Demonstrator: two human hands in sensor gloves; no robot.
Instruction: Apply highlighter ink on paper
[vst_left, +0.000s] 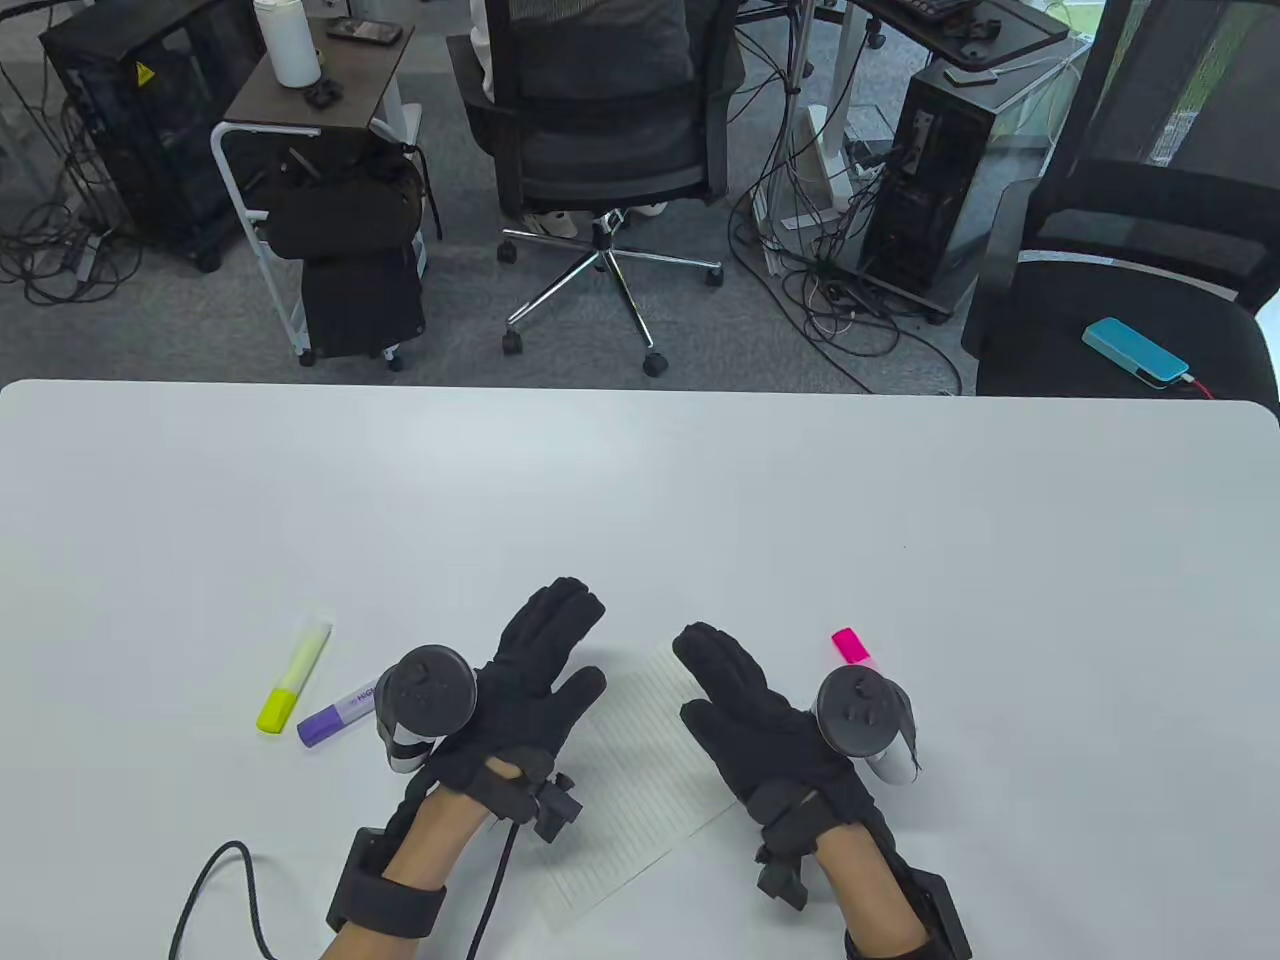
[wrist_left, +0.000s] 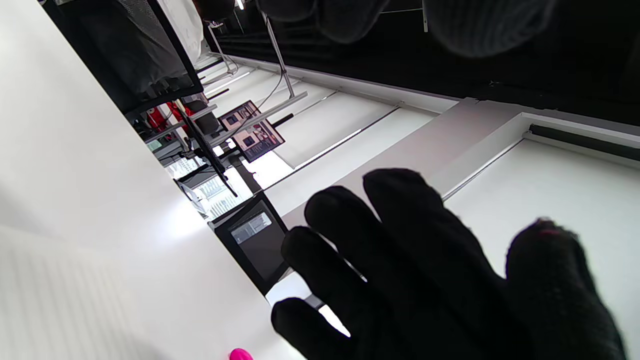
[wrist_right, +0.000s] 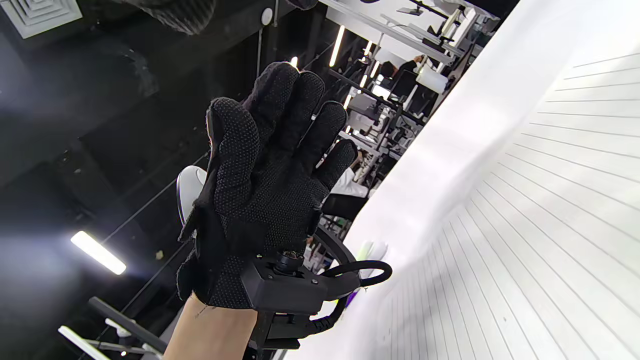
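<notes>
A sheet of lined paper (vst_left: 640, 790) lies on the white table (vst_left: 640, 480) near the front edge. My left hand (vst_left: 560, 650) and right hand (vst_left: 715, 680) hover over it, palms facing each other, fingers spread, holding nothing. A yellow highlighter (vst_left: 295, 675) and a purple highlighter (vst_left: 335, 715) lie left of the left hand, the purple one partly hidden by the tracker. A pink highlighter (vst_left: 850, 645) lies just right of the right hand, partly hidden. The right wrist view shows the left hand's open palm (wrist_right: 270, 175) beside the paper (wrist_right: 550, 225). The left wrist view shows the right hand (wrist_left: 425, 280).
A black cable (vst_left: 215, 890) runs from the left wrist along the table's front left. Beyond the far edge stand an office chair (vst_left: 600, 130), computer towers and a second chair with a blue device (vst_left: 1135, 352).
</notes>
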